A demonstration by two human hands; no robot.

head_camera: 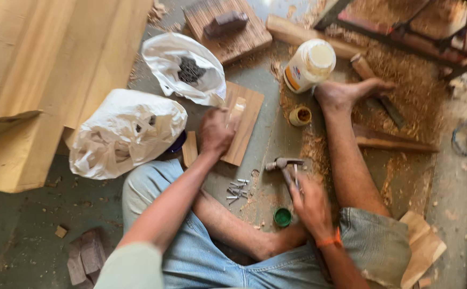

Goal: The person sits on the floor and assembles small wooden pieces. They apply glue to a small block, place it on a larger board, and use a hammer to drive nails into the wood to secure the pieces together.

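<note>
- Clenched around a hammer (283, 164), the right hand (311, 204) holds the handle with the head pointing to 10 o'clock, low over the floor (40, 214)
- Left hand (216, 131) is closed on a small pale strip of wood (237, 111), pinching it down onto a board (242, 123) that lies flat at 12 o'clock from the person's lap
- Risk, as I judge it: the pinching fingers sit right on the strip, so a hammer blow landing off line would strike them
- Loose nails (235, 189) lie scattered between the hands, at 9 o'clock from the hammer head and near the bare shin; a shifting leg or knee could press on them
- Board rests unclamped on a dusty floor, so it could skid under a blow and throw the strip out of line
- Open glue jar (309, 65) stands at 1 o'clock, touching or just beside the bare foot (346, 93); a twitch of that foot could tip it, and its small cap (300, 115) sits near too
- Green lid (283, 217) lies at 7 o'clock from the hammer, just beside the right wrist, easy to knock
- Two white bags (126, 131) crowd the left hand at 9 to 11 o'clock, leaving little room on that side
</note>
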